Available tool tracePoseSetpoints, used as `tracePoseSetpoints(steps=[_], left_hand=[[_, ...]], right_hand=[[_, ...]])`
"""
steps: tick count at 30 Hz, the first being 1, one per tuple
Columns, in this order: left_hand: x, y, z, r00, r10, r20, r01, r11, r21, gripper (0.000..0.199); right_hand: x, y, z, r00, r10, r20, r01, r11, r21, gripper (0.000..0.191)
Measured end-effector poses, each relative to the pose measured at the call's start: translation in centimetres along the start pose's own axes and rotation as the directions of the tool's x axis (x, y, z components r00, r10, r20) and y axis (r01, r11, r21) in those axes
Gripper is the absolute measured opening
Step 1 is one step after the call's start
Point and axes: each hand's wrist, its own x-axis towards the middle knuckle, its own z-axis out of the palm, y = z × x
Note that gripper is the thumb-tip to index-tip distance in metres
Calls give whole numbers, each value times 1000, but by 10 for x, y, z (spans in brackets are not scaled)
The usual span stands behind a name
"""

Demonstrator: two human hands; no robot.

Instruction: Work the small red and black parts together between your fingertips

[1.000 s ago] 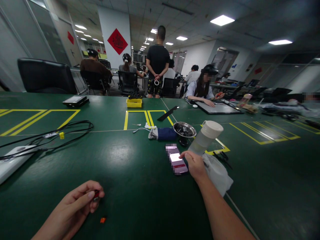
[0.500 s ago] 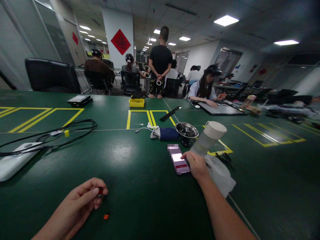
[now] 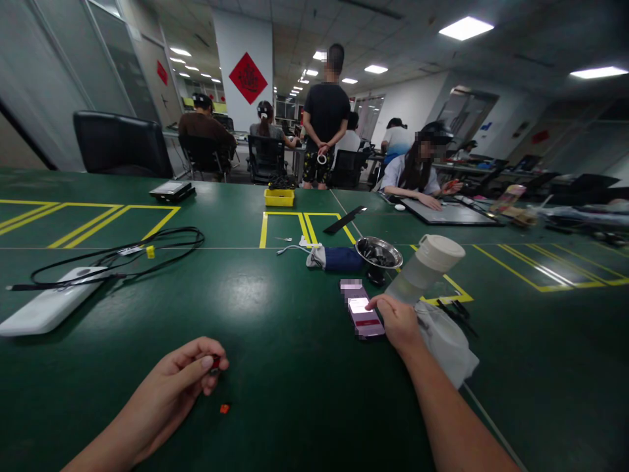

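Low on the left, my left hand (image 3: 184,380) pinches a small dark red object (image 3: 215,364) between thumb and fingers. A small orange piece (image 3: 225,408) lies on the green table (image 3: 275,367) just below and right of it. My right hand (image 3: 399,321) has its index finger stretched out over the lit screen of a phone (image 3: 363,319) lying flat; its other fingers are curled. Whether the fingertip touches the glass is hard to tell. Right behind that hand stands a clear bottle with a cream lid (image 3: 439,252), and a white bag (image 3: 445,347) lies beside the wrist.
A metal bowl (image 3: 393,255) of dark bits and a blue pouch (image 3: 341,259) sit beyond the phone. At left lie a white device (image 3: 54,305) and black cables (image 3: 167,233). Farther back are a yellow tray (image 3: 279,197) and a person with a laptop (image 3: 452,211).
The whole view has shifted, so the table items appear farther right. Both hands keep nearly the same poses, the left still pinching the red object and the right index finger still over the phone.
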Motion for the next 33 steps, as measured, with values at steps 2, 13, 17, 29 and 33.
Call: tracePoseSetpoints(steps=[2,13,17,29,33], left_hand=[[0,0,0,1000,4,0,-4,1000,4,15],[-1,-4,-5,998,38,47,-39,999,17,14],[0,-4,-4,997,51,53,-52,998,20,14],[-1,0,0,999,34,41,-34,999,-6,13],[-1,0,0,999,32,42,-31,999,-12,14]], right_hand=[[0,0,0,1000,14,8,-14,1000,-15,32],[-2,5,5,969,-71,-237,104,986,131,27],[-2,7,6,954,-80,-290,137,973,184,28],[7,14,22,1000,-25,3,22,923,384,55],[11,12,22,993,27,113,-74,895,440,63]])
